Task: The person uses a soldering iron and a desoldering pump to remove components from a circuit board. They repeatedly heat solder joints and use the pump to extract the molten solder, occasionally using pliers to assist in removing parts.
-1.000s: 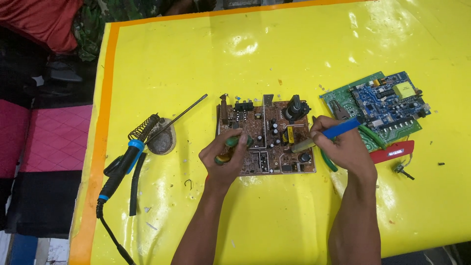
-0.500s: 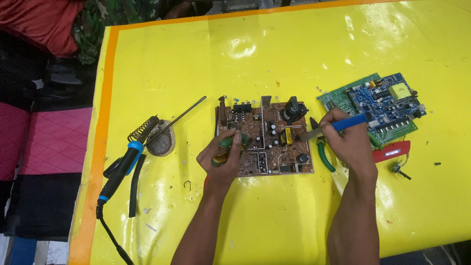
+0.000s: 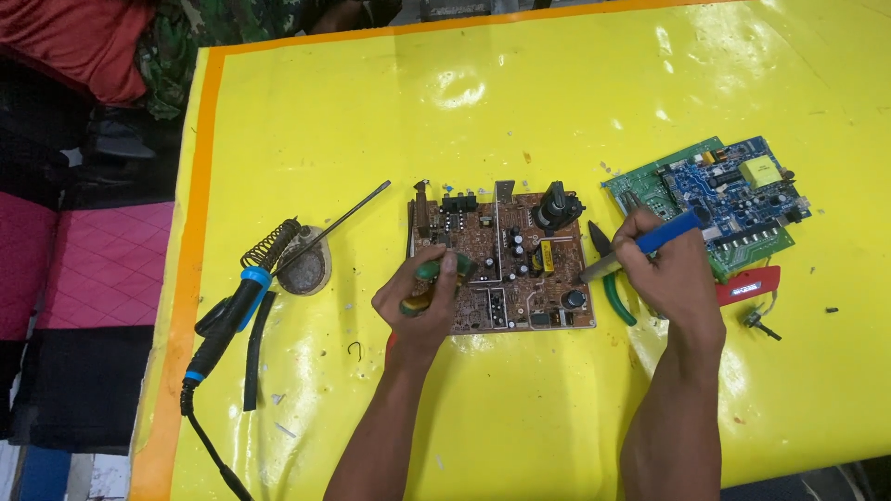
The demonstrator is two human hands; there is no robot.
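Head view: right hand (image 3: pixel 673 269) has drawn its blue tool (image 3: pixel 640 245) off the brown board (image 3: pixel 501 264).

Pliers (image 3: pixel 616 288) mostly hidden beneath the right hand (image 3: pixel 670 269).

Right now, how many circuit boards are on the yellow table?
2: a brown circuit board at the centre between both hands, and a green and blue board to its right, beyond the right hand. More may lie hidden.

I log one table (image 3: pixel 520 121), yellow glossy cover, orange border. On it: brown circuit board (image 3: pixel 506 264), green-and-blue circuit board (image 3: pixel 733 190), soldering iron (image 3: pixel 232 311) in coil stand (image 3: pixel 297 264), green-handled pliers (image 3: pixel 613 292), red tool (image 3: pixel 752 283).
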